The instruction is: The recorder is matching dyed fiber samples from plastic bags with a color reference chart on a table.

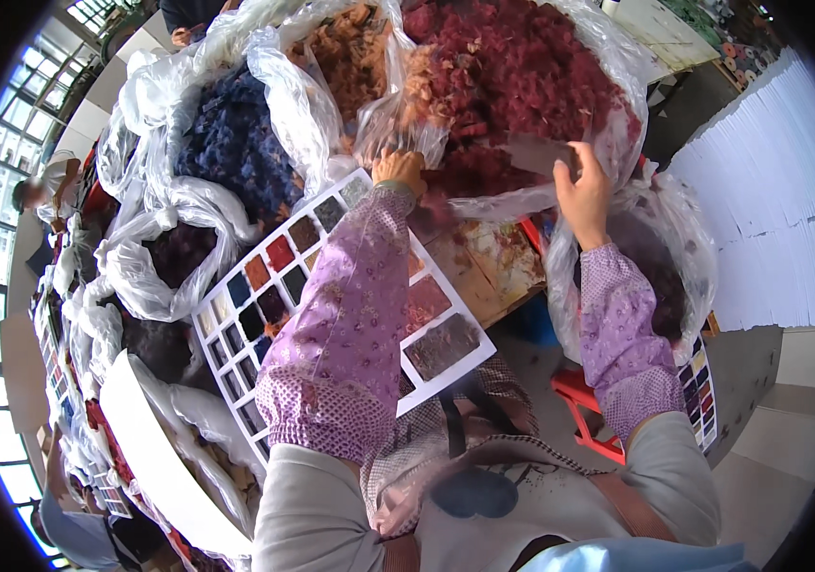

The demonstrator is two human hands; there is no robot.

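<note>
My left hand (400,172) reaches forward over the colour sample board (469,377), its fingers bent down on the clear plastic bag (431,143) between the orange and dark red fibre. My right hand (583,194) is raised at the near right rim of the red heap, thumb and fingers apart, with nothing seen in it. Dark red loose fibre (522,71) fills a large plastic-lined container in front of me. The white board, with rows of coloured squares, lies tilted under my left forearm, which hides part of it.
Orange fibre (350,57) and blue fibre (241,138) sit in plastic bags to the left. A bag of dark fibre (641,262) stands at right, above a red stool (587,415). Stacked white sheets (770,191) lie far right. Other people (50,191) are at the left.
</note>
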